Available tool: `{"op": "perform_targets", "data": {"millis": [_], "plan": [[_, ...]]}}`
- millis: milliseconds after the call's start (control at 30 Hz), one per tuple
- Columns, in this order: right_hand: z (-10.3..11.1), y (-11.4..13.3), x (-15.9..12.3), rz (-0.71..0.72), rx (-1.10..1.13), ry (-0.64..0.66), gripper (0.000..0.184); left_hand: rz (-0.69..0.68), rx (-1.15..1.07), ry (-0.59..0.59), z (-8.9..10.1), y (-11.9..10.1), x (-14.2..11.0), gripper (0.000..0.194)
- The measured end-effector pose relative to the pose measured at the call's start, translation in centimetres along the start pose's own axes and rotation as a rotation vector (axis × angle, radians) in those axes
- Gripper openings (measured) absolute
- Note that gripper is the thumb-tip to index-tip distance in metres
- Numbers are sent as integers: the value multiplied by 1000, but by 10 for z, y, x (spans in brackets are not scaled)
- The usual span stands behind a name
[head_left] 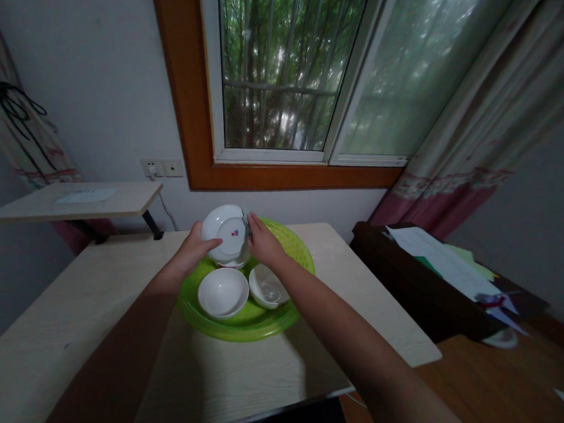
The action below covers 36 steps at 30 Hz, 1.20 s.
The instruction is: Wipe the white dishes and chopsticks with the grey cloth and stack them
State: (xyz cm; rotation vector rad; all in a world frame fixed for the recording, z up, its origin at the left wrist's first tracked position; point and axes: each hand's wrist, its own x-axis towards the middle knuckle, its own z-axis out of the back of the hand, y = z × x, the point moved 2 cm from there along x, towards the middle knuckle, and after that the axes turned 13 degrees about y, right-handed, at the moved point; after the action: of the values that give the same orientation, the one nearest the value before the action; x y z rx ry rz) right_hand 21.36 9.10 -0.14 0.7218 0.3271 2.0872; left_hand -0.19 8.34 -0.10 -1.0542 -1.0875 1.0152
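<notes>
My left hand [196, 248] grips the left edge of a white dish [224, 227] with a small red and blue mark, its thumb lying over the face. The dish is tilted up toward me above the green tray [245, 331]. At its right edge, my right hand [263, 240] has its fingers pressed together, by a thin greyish thing that I cannot make out. Below the dish, part of another white bowl [237, 262] shows. Nearer to me on the tray are a white bowl [223, 293] and a second bowl [266, 286], partly covered by my right forearm.
The tray stands on a pale wooden table [365, 296]. A small raised shelf [73, 199] with a paper sheet is at the left. Wall sockets [162, 168] and a window [282, 70] are behind. Papers [442, 261] lie on a dark piece of furniture at the right.
</notes>
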Motion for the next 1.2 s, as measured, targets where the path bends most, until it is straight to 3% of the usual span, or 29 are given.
{"op": "perform_targets", "data": {"millis": [100, 400, 533, 833, 1033, 1200], "plan": [[0, 0, -1, 13, -23, 24, 76, 0, 6, 7, 1, 1, 1, 56], [8, 38, -10, 328, -121, 100, 76, -8, -41, 54, -2, 3, 1, 60], [10, 39, -10, 312, -116, 104, 74, -19, -29, 71, -1, 4, 1, 58], [6, 12, -3, 117, -94, -24, 77, -10, 25, 21, -1, -2, 0, 56], [6, 28, -8, 272, -113, 76, 74, -5, -35, 16, 1, 3, 1, 59], [4, 40, -10, 365, -140, 175, 59, -4, -159, 39, 3, 9, 2, 59]]}}
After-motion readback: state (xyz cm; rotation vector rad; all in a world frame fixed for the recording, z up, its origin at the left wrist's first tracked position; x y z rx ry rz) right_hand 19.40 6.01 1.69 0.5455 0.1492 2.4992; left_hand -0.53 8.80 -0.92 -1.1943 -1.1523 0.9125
